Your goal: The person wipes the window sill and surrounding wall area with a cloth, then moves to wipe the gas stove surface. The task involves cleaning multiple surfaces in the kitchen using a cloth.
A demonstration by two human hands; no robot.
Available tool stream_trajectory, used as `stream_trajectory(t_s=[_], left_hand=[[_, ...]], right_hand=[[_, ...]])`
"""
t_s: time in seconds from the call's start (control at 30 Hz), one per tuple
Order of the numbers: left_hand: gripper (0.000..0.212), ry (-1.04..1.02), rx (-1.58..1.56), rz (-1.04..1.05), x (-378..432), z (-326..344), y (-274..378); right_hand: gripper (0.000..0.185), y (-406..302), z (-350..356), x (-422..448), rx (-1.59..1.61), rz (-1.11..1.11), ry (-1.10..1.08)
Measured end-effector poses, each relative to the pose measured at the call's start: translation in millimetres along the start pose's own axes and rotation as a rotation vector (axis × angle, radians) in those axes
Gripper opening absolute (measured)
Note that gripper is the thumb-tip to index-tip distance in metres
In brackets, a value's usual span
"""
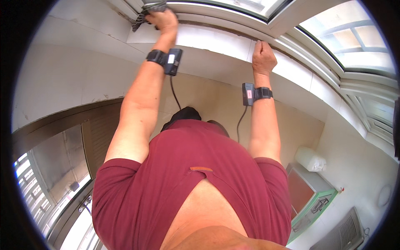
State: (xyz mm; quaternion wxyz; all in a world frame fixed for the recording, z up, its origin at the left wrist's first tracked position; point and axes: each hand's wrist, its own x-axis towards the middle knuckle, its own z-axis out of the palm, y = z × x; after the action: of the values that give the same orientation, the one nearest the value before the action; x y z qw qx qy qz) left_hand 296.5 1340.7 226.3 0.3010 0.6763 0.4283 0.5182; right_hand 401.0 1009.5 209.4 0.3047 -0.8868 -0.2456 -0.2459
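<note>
A dark striped cloth is in my left hand, pressed against the corner where the white window frame meets the wall, at the top left. My right hand is curled at the edge of the white tiled sill, its fingertips touching the sill near the frame's lower track. Whether anything is inside the right hand cannot be told. Both wrists carry black straps with small dark devices and cables.
Window panes stretch across the upper right. A brown-framed door or window is at the left. To the lower right are a cabinet with a white plastic container on top and a grey louvred panel.
</note>
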Motion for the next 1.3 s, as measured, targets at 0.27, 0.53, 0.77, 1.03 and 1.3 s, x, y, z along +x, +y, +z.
stream_trajectory(t_s=[0.27, 0.53, 0.77, 1.03, 1.3], left_hand=[[0.062, -0.511, 0.285, 0.559, -201, 45, 108], [0.011, -0.566, 0.096, 0.87, -161, -17, 78], [0.04, -0.655, 0.895, 0.295, 50, -101, -60], [0.042, -0.357, 0.588, 0.557, -53, -60, 20], [0.048, -0.632, 0.109, 0.675, -190, 23, 99]], right_hand=[[0.024, -12, -17, 7, 0.191, 0.103, 0.048], [0.026, 1, -9, 13, 0.36, 0.275, 0.013], [0.029, 12, 0, 13, 0.297, 0.096, 0.051], [0.032, 1, -4, 15, 0.372, 0.246, -0.002], [0.029, -8, -10, 21, 0.491, 0.19, 0.094]])
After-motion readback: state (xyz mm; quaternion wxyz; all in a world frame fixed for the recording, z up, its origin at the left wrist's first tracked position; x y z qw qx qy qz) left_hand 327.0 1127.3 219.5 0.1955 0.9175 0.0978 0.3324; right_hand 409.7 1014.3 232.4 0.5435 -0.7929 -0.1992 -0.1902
